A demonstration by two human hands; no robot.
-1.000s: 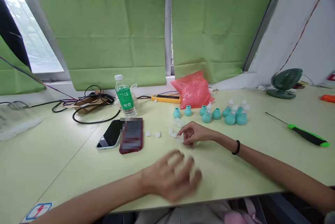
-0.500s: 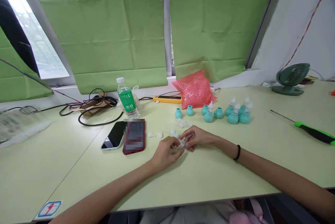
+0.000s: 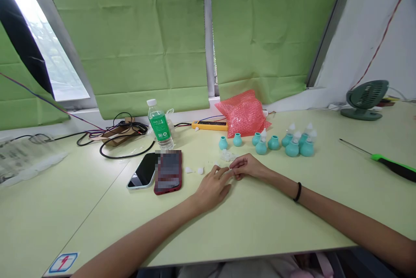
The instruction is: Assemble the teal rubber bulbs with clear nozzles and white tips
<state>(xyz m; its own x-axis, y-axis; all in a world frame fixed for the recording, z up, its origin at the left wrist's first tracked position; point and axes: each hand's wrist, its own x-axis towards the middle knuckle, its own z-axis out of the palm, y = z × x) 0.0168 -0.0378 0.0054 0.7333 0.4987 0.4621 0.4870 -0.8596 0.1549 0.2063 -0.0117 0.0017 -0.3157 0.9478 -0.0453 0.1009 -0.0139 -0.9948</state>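
Clear little plastic cap [image 3: 231,167] sits pinched between left hand [image 3: 212,186] and right hand [image 3: 248,167] (both closed on it); I'd keep wrists planted, teal bulbs [image 3: 294,143] at 1 o'clock.

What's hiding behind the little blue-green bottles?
Behind the teal bottles lies a pink bubble-wrap bag against the green curtain. A yellow device lies left of the bag. Whatever is behind or inside the bag is covered.
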